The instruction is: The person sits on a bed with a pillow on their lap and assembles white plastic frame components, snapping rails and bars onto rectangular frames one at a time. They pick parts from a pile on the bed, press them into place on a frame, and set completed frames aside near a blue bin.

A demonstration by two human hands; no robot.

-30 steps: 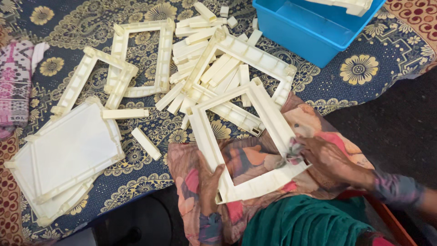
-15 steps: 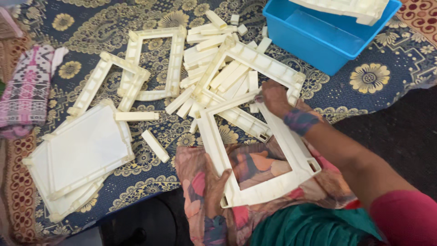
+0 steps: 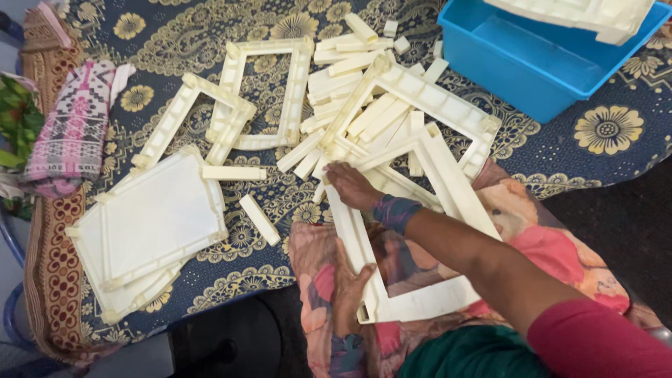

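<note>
Cream rectangular plastic frame (image 3: 420,231) lies lower centre of the frame, tilted, resting on the person's floral-clad lap, its upper end overlapping the pile of parts on the patterned cloth (image 3: 210,21).

Right hand (image 3: 352,186) reaches across from lower right, over the frame's open middle, to its upper-left corner. Fingers (image 3: 334,173) are bent down onto the corner rail, touching it; whether they pinch the rail or just press on it, cannot tell. A dark patterned band sits at the wrist.

Left hand (image 3: 348,288) is at the frame's lower-left side, palm on the lap, fingers loosely spread and extended along the outer edge of the left rail, thumb touching the rail. Not clenched; more a flat brace than a grip.

Counts:
- open frames: four — the held one, a second frame (image 3: 427,112) just above and partly under it, one (image 3: 269,94) upper centre, one (image 3: 192,119) left of that, leaning on it.
- flat panels: a stack (image 3: 143,231) at left, at least two, exact number unclear.
- loose short bars: two (image 3: 259,219) lying apart on the cloth between stack and lap; many more heaped upper centre, too jumbled to count.
- blue bin (image 3: 539,56): one, upper right, cream parts on top of it.
- folded pink patterned cloth (image 3: 73,129): one, far left.
</note>
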